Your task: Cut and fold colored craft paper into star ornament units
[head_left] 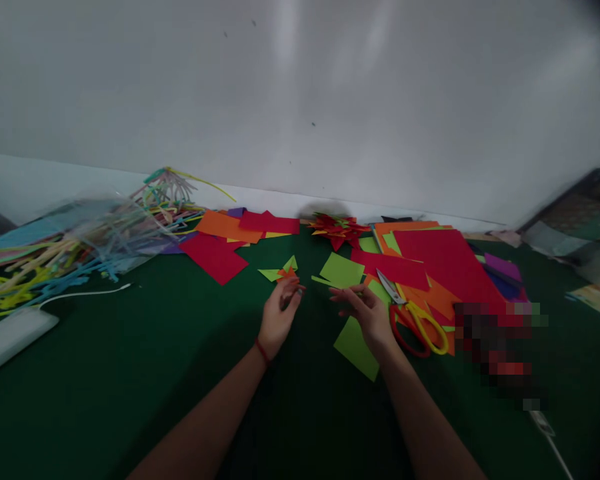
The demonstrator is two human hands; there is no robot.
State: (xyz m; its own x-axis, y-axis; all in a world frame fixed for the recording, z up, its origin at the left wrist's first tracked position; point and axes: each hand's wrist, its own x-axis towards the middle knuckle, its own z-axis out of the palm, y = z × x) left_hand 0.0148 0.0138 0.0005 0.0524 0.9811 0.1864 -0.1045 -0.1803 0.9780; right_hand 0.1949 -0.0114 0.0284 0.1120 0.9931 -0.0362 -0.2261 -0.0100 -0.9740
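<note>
My left hand (279, 312) is left of the middle with its fingers curled. At its fingertips is a small folded paper flower (288, 273), orange in the centre with pointed light-green leaves; the hand partly covers it. To the right, my right hand (367, 310) is loosely bent with its fingers apart, and nothing shows between them. Just beyond it lies a light-green paper square (342, 269), and another green sheet (356, 348) is partly under the wrist. Scissors (420, 327) with red and yellow handles lie beside the right hand, blades partly open.
A finished-looking red and green paper flower (336, 228) stands by the wall. Red paper sheets (447, 263) are stacked at right, with red and orange pieces (214, 257) at left. Pipe cleaners (80, 240) in a clear bag and a white device (15, 340) with a cord lie far left.
</note>
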